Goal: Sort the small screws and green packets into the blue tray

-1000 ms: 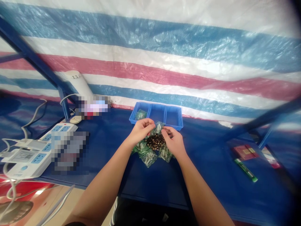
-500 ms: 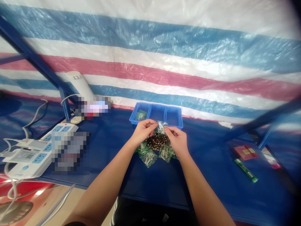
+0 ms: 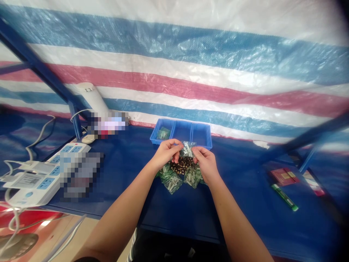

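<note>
Between my hands is a small clear plastic bag (image 3: 188,148) with silvery metal pieces inside. My left hand (image 3: 168,153) pinches its left edge between thumb and fingers. The right edge is pinched by my right hand (image 3: 204,160). Just below the bag lies a pile of dark, brass-coloured screw-like parts (image 3: 181,166), partly hidden by my hands. Several greenish clear bags of silvery pins surround the pile, among them one at the front left (image 3: 171,181) and another at the front right (image 3: 192,176).
Behind my hands stands a blue three-compartment tray (image 3: 183,122), with a bag (image 3: 163,133) in its left compartment. A white power strip (image 3: 51,171) with cables is at the left. A red box (image 3: 285,176) and a green packet (image 3: 284,197) lie at the right, near a blue frame leg.
My right hand has shifted slightly along the bag's right side, and the bag now appears flatter and more spread out. The pile, the other bags and the tray stay where they were.
</note>
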A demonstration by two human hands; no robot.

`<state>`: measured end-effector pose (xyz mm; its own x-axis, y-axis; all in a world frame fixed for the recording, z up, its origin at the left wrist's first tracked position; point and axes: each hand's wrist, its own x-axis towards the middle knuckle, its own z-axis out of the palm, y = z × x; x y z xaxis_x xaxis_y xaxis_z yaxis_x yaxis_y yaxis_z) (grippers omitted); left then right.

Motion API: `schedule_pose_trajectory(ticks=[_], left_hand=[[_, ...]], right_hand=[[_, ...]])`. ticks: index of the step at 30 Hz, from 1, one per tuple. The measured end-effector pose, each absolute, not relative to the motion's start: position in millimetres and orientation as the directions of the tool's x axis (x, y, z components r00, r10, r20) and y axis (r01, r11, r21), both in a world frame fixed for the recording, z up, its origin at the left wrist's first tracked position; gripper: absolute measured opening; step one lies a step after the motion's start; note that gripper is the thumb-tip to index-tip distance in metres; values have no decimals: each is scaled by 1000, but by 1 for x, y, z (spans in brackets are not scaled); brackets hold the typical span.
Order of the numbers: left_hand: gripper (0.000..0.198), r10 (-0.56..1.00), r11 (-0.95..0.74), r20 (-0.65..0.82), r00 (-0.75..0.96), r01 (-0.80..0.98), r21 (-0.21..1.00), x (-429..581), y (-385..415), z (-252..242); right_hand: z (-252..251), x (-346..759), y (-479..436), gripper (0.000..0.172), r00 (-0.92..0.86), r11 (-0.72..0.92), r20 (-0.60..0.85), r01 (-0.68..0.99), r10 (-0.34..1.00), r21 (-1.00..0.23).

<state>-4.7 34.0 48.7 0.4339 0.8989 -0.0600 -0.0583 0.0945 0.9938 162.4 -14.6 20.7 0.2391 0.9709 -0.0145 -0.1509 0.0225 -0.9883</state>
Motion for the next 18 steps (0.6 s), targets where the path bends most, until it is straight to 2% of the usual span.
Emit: schedule_pose_trajectory(ticks=[10,18], left_hand=[[25,907,123,-47,419,-157,980,-6,38,42],[29,899,194,-110,425,-161,968,-6,37,43]], right_hand=[[21,161,-15,34,244,40,-6,-180,970,-983],[22,162,-14,31,251,23,-39,-239,967,-971]])
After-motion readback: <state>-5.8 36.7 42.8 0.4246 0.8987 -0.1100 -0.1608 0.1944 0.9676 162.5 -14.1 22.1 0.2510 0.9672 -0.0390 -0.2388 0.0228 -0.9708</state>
